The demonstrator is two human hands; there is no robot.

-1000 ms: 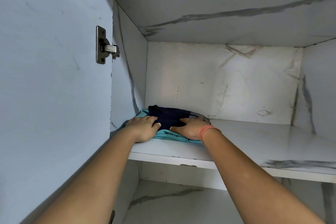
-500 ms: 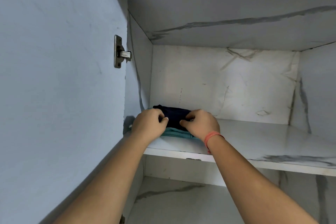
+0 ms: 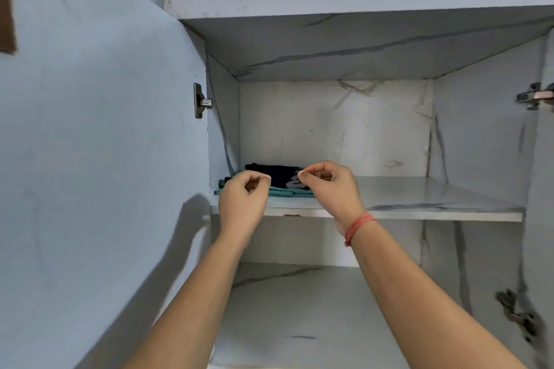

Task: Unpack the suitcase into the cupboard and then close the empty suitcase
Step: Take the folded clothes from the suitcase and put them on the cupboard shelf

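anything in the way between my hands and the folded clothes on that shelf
Nothing visible. The left hand and right hand hang with curled fingers in front of the folded clothes, which lie at the left end of the shelf.

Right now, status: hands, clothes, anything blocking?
Left hand and right hand curled, holding nothing. Navy garment folded atop teal garment, left end of shelf. Cupboard door open; suitcase out of view.

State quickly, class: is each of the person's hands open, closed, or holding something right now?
Left hand: closed, fingers curled, holding nothing.
Right hand: closed, thumb tip meeting forefinger, nothing visibly held.
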